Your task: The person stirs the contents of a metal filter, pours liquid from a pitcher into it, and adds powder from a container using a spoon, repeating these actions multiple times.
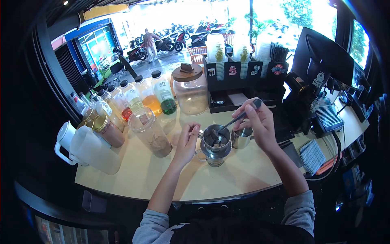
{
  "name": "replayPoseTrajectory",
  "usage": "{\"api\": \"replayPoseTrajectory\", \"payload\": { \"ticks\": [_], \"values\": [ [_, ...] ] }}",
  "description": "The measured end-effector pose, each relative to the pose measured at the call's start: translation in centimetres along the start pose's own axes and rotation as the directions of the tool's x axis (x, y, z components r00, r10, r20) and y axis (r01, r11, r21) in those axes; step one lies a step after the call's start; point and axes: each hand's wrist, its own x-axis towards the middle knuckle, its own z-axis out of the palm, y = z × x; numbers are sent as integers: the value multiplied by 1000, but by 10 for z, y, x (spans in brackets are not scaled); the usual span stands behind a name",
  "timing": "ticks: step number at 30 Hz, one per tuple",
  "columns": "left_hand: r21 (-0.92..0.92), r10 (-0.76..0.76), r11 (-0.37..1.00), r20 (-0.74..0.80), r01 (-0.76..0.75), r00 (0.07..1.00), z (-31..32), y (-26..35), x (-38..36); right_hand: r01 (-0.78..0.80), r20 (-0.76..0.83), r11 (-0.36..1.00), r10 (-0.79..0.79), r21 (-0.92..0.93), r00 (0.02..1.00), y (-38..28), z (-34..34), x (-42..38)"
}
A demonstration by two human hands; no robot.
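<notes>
A metal coffee drip filter [207, 149] sits on top of a small glass cup [215, 162] near the front of the counter. My left hand [187, 143] pinches the filter's small side handle. In my right hand [261, 125] is a dark-handled spoon [235, 121], tilted down so its bowl dips inside the filter. Some dark matter shows in the filter, too small to make out. Just right of the filter stands a metal pitcher [242, 139], partly behind my right hand. To the left is a clear container [149, 133] with brown contents.
Syrup bottles [163, 92], a wooden-lidded jar [191, 95] and white pitchers [91, 150] line the back and left. A black cup organizer [245, 87] stands behind. On the right are a coffee grinder [298, 95], a monitor [325, 57] and a checkered cloth [312, 155]. A person [150, 44] is outside.
</notes>
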Motion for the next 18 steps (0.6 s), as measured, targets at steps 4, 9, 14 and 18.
{"api": "replayPoseTrajectory", "payload": {
  "ticks": [4,9,14,18],
  "values": [
    [327,273,908,5,-260,962,5,55,-3,32,67,996,-27,-86,997,1,11,-1],
    [616,478,568,293,-546,828,12,77,-3,258,250,868,-161,-425,955,-1,28,-1],
    [578,452,616,297,-536,841,14,68,-6,317,351,845,-167,-431,921,-11,23,-7],
    [583,519,562,304,-587,799,16,67,-2,115,137,828,-46,-548,990,12,-22,-8]
  ]
}}
